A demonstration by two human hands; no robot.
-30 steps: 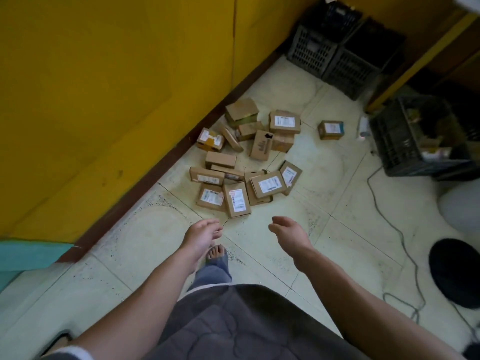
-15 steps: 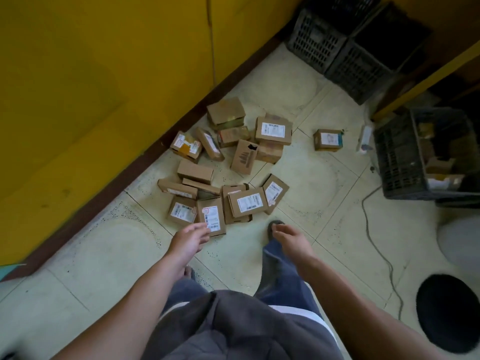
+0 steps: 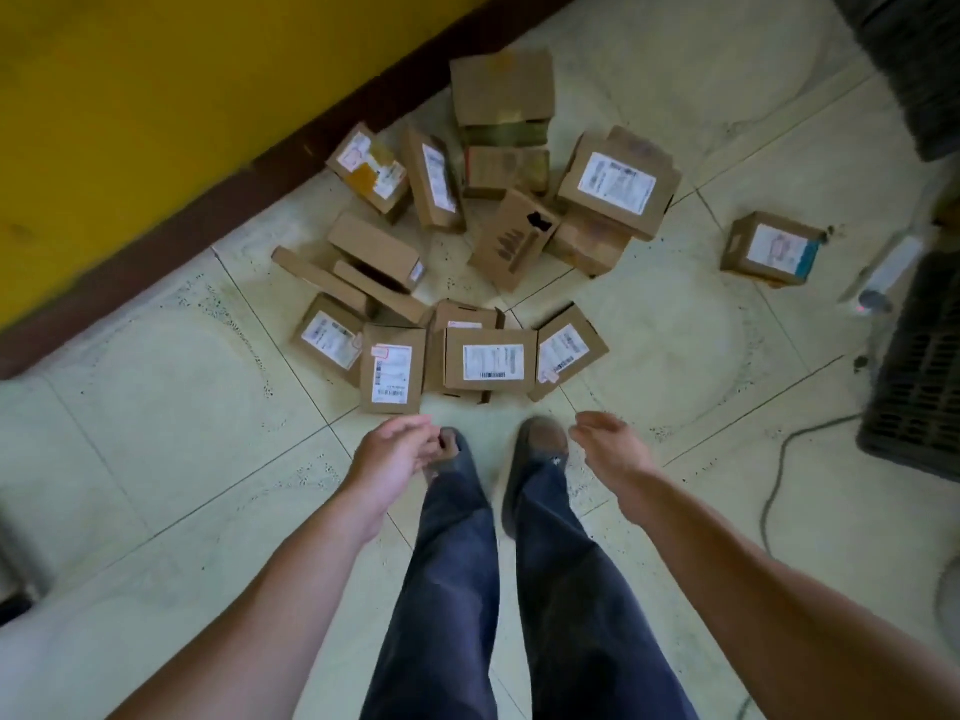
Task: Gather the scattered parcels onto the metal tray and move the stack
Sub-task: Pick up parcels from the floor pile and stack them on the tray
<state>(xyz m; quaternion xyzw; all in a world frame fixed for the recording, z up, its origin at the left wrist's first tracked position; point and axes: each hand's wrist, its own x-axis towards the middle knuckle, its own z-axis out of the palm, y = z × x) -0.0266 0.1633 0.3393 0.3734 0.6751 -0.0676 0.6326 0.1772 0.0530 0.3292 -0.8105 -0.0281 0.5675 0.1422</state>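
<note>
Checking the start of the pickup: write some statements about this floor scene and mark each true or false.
1. The left hand and right hand hold nothing. True.
2. One parcel lies apart from the heap, on its right. True.
3. The heap sits on a metal tray. False: it lies on the tiled floor.
4. The wall beside the heap is blue. False: it is yellow.
</note>
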